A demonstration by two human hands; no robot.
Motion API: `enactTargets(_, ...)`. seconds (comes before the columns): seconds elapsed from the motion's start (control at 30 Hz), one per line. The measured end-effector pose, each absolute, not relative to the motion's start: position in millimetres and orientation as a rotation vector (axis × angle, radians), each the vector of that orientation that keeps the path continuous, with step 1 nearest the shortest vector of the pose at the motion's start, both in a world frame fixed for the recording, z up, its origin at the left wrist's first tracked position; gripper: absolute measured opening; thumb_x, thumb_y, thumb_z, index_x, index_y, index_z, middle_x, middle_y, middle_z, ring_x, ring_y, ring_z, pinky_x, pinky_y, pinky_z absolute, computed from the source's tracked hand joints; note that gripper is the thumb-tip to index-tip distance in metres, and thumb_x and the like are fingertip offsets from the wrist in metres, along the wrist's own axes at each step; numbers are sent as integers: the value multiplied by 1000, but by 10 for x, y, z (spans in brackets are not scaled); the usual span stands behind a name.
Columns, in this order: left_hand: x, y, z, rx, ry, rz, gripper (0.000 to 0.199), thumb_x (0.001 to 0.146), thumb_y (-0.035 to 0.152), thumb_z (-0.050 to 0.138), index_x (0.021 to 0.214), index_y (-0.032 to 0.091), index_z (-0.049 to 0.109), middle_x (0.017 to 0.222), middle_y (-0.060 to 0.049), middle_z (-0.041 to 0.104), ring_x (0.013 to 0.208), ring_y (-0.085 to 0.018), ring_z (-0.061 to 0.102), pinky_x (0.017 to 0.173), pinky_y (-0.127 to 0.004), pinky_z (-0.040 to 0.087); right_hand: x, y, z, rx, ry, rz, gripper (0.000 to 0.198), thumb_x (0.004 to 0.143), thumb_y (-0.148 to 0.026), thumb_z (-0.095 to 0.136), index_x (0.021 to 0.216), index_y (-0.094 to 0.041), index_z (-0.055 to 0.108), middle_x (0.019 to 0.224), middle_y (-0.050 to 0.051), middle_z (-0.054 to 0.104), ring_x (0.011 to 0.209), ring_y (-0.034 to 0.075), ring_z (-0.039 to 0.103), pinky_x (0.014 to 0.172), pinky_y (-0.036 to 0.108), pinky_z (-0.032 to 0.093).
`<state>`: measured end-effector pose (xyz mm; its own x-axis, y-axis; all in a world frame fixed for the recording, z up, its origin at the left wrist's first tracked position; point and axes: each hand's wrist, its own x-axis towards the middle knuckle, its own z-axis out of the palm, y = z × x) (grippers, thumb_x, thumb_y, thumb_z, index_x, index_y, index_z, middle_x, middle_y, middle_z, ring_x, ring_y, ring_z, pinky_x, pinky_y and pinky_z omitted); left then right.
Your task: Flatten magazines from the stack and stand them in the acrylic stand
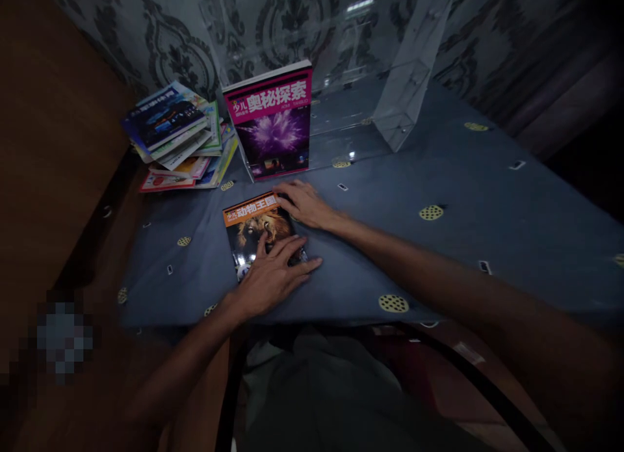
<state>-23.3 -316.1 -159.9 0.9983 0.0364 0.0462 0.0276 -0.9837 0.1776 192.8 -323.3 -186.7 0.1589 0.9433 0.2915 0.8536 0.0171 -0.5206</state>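
Observation:
A book with an orange title band and a lion on its cover (253,227) lies flat near the table's front edge. Across its lower part rests my left hand (275,273), fingers spread, hiding that corner of the cover. My right hand (305,203) touches the book's upper right corner with its fingertips, the fingers stretched out. Just behind, a magenta and purple book (275,123) stands upright, leaning back slightly, at the left end of a clear acrylic rack (397,114).
A loose stack of several books (170,130) sits at the table's back left, beside a wooden panel (58,114). The blue cloth with yellow spotted shapes covers the table (370,237). A patterned wall (170,29) rises behind the rack.

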Motion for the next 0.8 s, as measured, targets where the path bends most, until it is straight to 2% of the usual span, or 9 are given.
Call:
enactTargets(0.27,-287,-3127,-1614,2984,-207,44,39,105,34,39,141,39,54,150,-4,56,145,-22,42,124,-62,11,1880,-3265,-1869,-1864,-1790,83,43,100,-42,47,131,-16,62,129,13,68,118,32,54,99,46,41)
enactTargets(0.37,-313,-3164,-1626,2999,-229,26,48,105,41,38,152,33,40,155,-4,50,150,-21,36,127,-57,9,1856,-3276,-1857,-1888,-1834,48,43,98,-44,50,128,-17,63,131,13,67,116,33,55,98,46,40)
enactTargets(0.53,-441,-3223,-1660,3024,-57,74,76,100,58,39,160,17,17,162,-13,37,155,-21,24,128,-49,14,1827,-3290,-1847,-1924,-1866,12,43,99,-43,49,130,-17,63,137,13,65,119,33,54,99,47,39)
enactTargets(0.67,-617,-3196,-1725,3029,180,101,91,95,65,43,162,15,7,163,-18,32,156,-24,21,127,-49,16,1830,-3284,-1867,-1914,-1871,10,43,100,-43,49,132,-17,62,140,13,63,125,33,53,102,48,38)
enactTargets(0.8,-772,-3116,-1799,3001,355,142,95,94,66,46,162,16,1,164,-21,28,156,-27,19,126,-54,17,1836,-3299,-1863,-1918,-1872,3,41,99,-40,51,130,-18,63,141,13,63,126,33,54,101,49,41)
